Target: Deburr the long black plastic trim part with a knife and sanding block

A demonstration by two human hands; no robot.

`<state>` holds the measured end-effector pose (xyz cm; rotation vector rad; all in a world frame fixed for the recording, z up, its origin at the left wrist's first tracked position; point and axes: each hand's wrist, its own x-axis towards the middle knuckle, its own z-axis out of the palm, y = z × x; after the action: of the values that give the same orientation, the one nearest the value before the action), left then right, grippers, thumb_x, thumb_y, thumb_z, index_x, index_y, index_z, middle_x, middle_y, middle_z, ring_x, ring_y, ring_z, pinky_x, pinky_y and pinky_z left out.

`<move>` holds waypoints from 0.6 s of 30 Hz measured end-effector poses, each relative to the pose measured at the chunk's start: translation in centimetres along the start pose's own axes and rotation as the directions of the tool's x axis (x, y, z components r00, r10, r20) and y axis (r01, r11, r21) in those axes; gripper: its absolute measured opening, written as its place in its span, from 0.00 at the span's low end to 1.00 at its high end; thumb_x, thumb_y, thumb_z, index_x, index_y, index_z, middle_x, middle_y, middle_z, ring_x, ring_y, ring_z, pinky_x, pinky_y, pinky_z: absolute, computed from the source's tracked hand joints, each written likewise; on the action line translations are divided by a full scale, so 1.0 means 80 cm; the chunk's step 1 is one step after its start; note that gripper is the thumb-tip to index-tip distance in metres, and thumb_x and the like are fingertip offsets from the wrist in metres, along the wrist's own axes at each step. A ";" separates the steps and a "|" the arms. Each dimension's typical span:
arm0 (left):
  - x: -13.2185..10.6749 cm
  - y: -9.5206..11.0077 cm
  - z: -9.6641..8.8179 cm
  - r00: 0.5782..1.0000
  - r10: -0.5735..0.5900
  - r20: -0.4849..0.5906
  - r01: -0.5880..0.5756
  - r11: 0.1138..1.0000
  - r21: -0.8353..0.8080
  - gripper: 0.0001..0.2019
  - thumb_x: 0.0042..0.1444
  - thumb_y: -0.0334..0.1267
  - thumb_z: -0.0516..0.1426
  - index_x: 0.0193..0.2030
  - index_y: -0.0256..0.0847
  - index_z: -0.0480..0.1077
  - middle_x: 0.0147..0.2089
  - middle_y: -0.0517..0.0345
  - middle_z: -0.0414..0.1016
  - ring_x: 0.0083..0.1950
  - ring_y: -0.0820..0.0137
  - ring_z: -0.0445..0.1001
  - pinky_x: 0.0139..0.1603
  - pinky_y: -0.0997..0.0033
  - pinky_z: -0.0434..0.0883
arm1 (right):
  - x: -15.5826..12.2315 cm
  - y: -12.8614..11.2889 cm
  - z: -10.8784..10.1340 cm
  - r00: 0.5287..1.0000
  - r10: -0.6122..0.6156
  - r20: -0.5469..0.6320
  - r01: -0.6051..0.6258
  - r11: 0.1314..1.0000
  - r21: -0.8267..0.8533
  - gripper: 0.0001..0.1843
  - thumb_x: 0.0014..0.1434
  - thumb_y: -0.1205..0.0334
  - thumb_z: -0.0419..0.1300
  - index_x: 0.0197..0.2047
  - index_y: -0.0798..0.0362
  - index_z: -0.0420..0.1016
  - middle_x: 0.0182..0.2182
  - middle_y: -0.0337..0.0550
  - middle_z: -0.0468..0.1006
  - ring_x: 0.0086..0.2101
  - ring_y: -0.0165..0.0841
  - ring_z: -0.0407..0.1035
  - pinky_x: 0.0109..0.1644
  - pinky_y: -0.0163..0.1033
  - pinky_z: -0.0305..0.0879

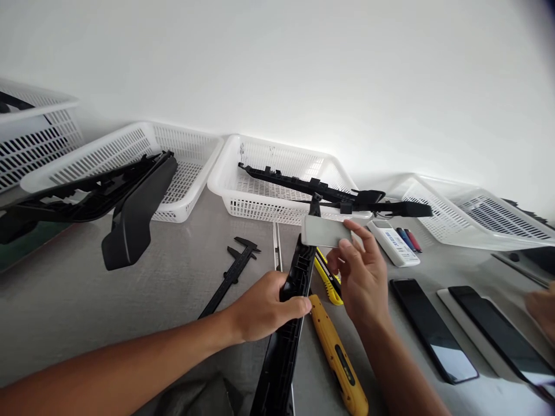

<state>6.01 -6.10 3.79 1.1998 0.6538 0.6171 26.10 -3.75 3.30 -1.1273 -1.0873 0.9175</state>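
Note:
My left hand [266, 306] is wrapped round a long black ribbed plastic trim piece [281, 352], held tilted up and away from me. Between the thumb and fingers of my right hand [362, 268] is a thin pale grey rectangular plate [327, 231]. Its left end overlaps the upper part of the trim piece; whether they touch I cannot tell. Under my hands on the grey table [182, 277] lie a yellow-handled tool [338, 358] and a yellow utility knife [327, 277], the knife partly hidden. To the left rests a black caliper [232, 274].
Black trim parts [312, 188] lie across a white basket [260, 208]; more curved black parts [139, 202] overhang another basket [186, 211]. On the right are phones [433, 329], a white box-like device [394, 242], small red and blue items, and another person's hand [541, 309].

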 end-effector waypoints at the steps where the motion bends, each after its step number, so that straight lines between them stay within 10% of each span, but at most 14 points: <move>1: 0.000 0.000 0.000 1.000 0.002 0.027 -0.002 1.000 0.008 0.16 0.61 0.43 0.60 0.28 0.43 0.59 0.26 0.68 0.55 0.27 0.74 0.54 0.29 0.70 0.54 | 0.001 0.001 -0.001 0.999 0.003 -0.047 -0.002 1.000 0.021 0.19 0.66 0.51 0.68 0.57 0.45 0.75 0.29 0.31 0.65 0.25 0.26 0.63 0.29 0.33 0.61; 4: -0.001 -0.003 0.000 0.998 0.002 0.060 -0.004 1.000 0.030 0.18 0.60 0.41 0.59 0.25 0.44 0.55 0.24 0.69 0.52 0.25 0.76 0.51 0.27 0.70 0.50 | 0.001 0.002 -0.001 0.996 0.025 -0.080 -0.018 0.995 0.095 0.18 0.66 0.50 0.67 0.56 0.44 0.75 0.28 0.30 0.62 0.25 0.26 0.62 0.29 0.33 0.60; 9: -0.001 -0.003 0.002 0.997 -0.006 0.072 0.000 0.996 0.091 0.16 0.59 0.39 0.58 0.24 0.44 0.56 0.23 0.68 0.54 0.25 0.75 0.52 0.25 0.69 0.51 | -0.008 0.000 0.006 0.972 0.088 0.218 -0.106 0.992 0.072 0.19 0.67 0.53 0.67 0.59 0.42 0.72 0.30 0.33 0.71 0.26 0.27 0.64 0.29 0.34 0.62; 18: -0.004 0.002 0.001 0.994 -0.053 0.096 0.046 0.996 0.076 0.18 0.56 0.37 0.58 0.21 0.44 0.53 0.22 0.68 0.51 0.23 0.77 0.50 0.23 0.71 0.49 | 0.004 -0.005 0.001 0.994 0.027 -0.105 -0.002 0.973 0.230 0.15 0.65 0.57 0.66 0.53 0.43 0.72 0.31 0.33 0.69 0.26 0.26 0.64 0.28 0.32 0.62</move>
<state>5.85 -6.34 4.01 1.2709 0.6260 0.4924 26.11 -3.48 3.79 -0.9819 -0.8618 0.9564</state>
